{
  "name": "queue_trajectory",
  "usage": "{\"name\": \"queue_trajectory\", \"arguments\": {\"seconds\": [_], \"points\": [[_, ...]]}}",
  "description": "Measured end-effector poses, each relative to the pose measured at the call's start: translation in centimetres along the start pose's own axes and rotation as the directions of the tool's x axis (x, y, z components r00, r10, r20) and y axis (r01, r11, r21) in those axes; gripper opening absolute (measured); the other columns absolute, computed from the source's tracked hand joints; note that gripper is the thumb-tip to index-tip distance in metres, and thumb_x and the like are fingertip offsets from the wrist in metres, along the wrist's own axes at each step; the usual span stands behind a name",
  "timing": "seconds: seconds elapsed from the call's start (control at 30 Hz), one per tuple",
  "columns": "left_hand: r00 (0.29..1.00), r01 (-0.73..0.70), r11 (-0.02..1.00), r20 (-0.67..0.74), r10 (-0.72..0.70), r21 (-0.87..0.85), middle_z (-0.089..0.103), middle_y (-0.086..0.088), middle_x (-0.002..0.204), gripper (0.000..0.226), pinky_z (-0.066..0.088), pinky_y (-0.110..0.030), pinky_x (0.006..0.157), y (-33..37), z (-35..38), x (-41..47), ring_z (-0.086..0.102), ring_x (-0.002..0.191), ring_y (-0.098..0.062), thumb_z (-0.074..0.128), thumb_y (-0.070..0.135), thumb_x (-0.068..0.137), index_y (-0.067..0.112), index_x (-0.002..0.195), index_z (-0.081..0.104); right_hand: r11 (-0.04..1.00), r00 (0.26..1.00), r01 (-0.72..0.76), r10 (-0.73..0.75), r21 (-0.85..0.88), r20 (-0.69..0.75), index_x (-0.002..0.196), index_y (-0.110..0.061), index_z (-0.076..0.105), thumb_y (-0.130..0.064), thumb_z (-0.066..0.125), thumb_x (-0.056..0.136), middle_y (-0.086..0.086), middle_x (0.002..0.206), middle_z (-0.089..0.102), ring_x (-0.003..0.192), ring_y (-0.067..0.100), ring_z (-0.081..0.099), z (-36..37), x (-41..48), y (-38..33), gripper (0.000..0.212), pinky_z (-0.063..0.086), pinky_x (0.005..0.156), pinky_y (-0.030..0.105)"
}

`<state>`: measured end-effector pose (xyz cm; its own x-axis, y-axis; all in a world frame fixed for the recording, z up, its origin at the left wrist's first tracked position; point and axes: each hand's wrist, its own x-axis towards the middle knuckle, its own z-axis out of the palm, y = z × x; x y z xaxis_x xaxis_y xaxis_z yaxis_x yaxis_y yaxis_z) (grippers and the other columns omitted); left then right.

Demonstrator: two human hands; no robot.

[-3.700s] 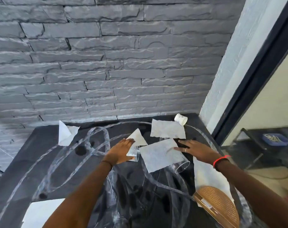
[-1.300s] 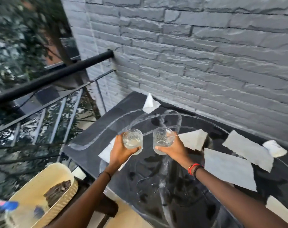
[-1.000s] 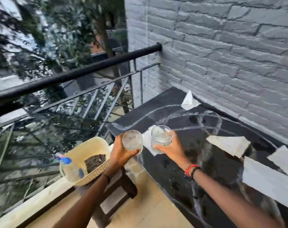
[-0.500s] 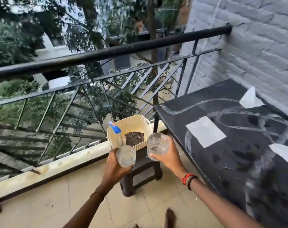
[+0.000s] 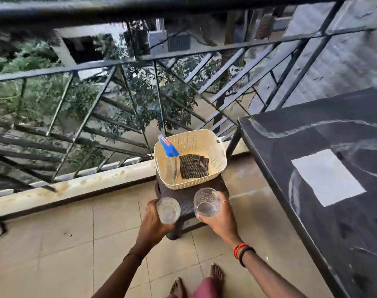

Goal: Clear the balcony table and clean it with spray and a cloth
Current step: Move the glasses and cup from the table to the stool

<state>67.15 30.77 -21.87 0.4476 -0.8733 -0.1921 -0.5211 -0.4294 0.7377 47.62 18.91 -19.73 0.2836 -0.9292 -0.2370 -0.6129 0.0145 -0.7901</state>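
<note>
My left hand grips a clear drinking glass. My right hand grips a second, patterned glass. Both glasses hover just in front of a cream plastic basket that stands on a small dark stool. Inside the basket lie a spray bottle with a blue head and a dark striped cloth. The black balcony table is at the right, smeared with white streaks, with a white paper napkin lying on it.
A black metal railing runs across the back above a low concrete curb. Beige floor tiles spread to the left. My bare feet show at the bottom. A grey stone wall rises at the far right.
I lifted both glasses off the table and turned left. My view has tilted down, and the glasses have come close to the basket on the stool.
</note>
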Motion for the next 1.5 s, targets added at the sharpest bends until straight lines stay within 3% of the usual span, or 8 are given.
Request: {"name": "queue_trajectory", "arguments": {"seconds": [0.23, 0.33, 0.53, 0.67, 0.97, 1.27, 1.4, 1.5], "points": [[0.997, -0.025, 0.997, 0.076, 0.031, -0.07, 0.044, -0.004, 0.128, 0.098, 0.043, -0.022, 0.089, -3.3, 3.0, 3.3, 0.048, 0.111, -0.014, 0.076, 0.061, 0.058, 0.01, 0.131, 0.035, 1.0, 1.0, -0.017, 0.017, -0.001, 0.013, 0.122, -0.027, 0.04, -0.027, 0.089, 0.051, -0.025, 0.109, 0.04, 0.107, 0.006, 0.047, 3.5, 2.2, 3.9, 0.087, 0.039, 0.092, 0.019], [0.993, -0.043, 0.995, 0.105, 0.052, -0.092, 0.043, 0.0, 0.124, 0.093, 0.045, -0.021, 0.089, -4.4, 3.7, 4.5, 0.049, 0.109, -0.012, 0.076, 0.059, 0.058, 0.017, 0.129, 0.034, 0.999, 0.999, -0.037, 0.038, -0.01, 0.038, 0.13, -0.021, 0.04, -0.026, 0.089, 0.05, -0.013, 0.121, 0.045, 0.116, 0.01, 0.047, 4.5, 3.1, 5.6, 0.094, 0.041, 0.1, 0.026], [0.984, -0.1, 0.99, 0.134, 0.113, -0.1, 0.038, 0.021, 0.125, 0.086, 0.039, -0.003, 0.087, -6.1, 4.2, 5.3, 0.043, 0.113, 0.012, 0.078, 0.048, 0.062, 0.057, 0.125, 0.02, 0.998, 0.993, -0.039, 0.045, -0.059, 0.105, 0.139, -0.022, 0.032, -0.042, 0.078, 0.052, -0.007, 0.138, 0.044, 0.128, 0.009, 0.042, 5.7, 3.8, 6.9, 0.101, 0.038, 0.106, 0.035], [0.981, -0.117, 0.987, 0.14, 0.132, -0.107, 0.038, 0.021, 0.128, 0.09, 0.037, -0.003, 0.092, -7.0, 4.3, 6.2, 0.04, 0.117, 0.014, 0.078, 0.046, 0.063, 0.064, 0.126, 0.016, 0.997, 0.993, -0.023, 0.03, -0.067, 0.111, 0.139, -0.023, 0.032, -0.041, 0.08, 0.052, -0.007, 0.137, 0.046, 0.126, 0.009, 0.044, 6.3, 4.4, 6.8, 0.101, 0.04, 0.103, 0.03], [0.956, -0.167, 0.985, 0.236, 0.172, -0.042, 0.038, 0.01, 0.132, 0.093, 0.036, -0.005, 0.093, -8.5, 3.8, 8.1, 0.045, 0.118, -0.004, 0.077, 0.057, 0.061, 0.032, 0.135, 0.027, 0.999, 0.987, 0.01, -0.005, -0.031, 0.158, 0.136, -0.018, 0.037, -0.022, 0.083, 0.053, -0.006, 0.132, 0.045, 0.122, 0.006, 0.043, 7.9, 6.2, 6.7, 0.095, 0.038, 0.104, 0.026], [0.953, -0.192, 0.981, 0.244, 0.18, 0.025, 0.046, 0.003, 0.135, 0.097, 0.043, -0.02, 0.096, -8.5, 3.1, 8.7, 0.049, 0.118, -0.011, 0.08, 0.051, 0.066, 0.029, 0.143, 0.027, 0.998, 0.971, -0.055, 0.045, 0.036, 0.236, 0.135, -0.021, 0.034, -0.009, 0.084, 0.054, -0.012, 0.128, 0.046, 0.121, 0.005, 0.044, 8.6, 7.1, 7.0, 0.096, 0.032, 0.1, 0.013], [0.962, -0.155, 0.988, 0.229, 0.146, 0.018, 0.044, 0.001, 0.138, 0.099, 0.036, -0.013, 0.096, -8.2, 3.2, 8.3, 0.046, 0.121, -0.01, 0.083, 0.045, 0.066, 0.028, 0.144, 0.023, 0.994, 0.956, -0.092, 0.072, 0.056, 0.283, 0.133, -0.026, 0.03, -0.007, 0.083, 0.055, -0.01, 0.13, 0.045, 0.121, 0.005, 0.044, 8.7, 7.5, 7.1, 0.096, 0.036, 0.105, 0.023], [0.975, -0.081, 0.996, 0.207, 0.075, 0.021, 0.042, -0.004, 0.143, 0.104, 0.036, -0.02, 0.098, -7.9, 3.4, 7.9, 0.041, 0.122, -0.008, 0.084, 0.044, 0.065, 0.016, 0.147, 0.025, 0.989, 0.93, -0.131, 0.098, 0.071, 0.355, 0.138, -0.028, 0.016, -0.002, 0.082, 0.061, -0.012, 0.133, 0.035, 0.127, 0.005, 0.035, 8.5, 7.5, 6.9, 0.105, 0.026, 0.097, 0.003]]}}
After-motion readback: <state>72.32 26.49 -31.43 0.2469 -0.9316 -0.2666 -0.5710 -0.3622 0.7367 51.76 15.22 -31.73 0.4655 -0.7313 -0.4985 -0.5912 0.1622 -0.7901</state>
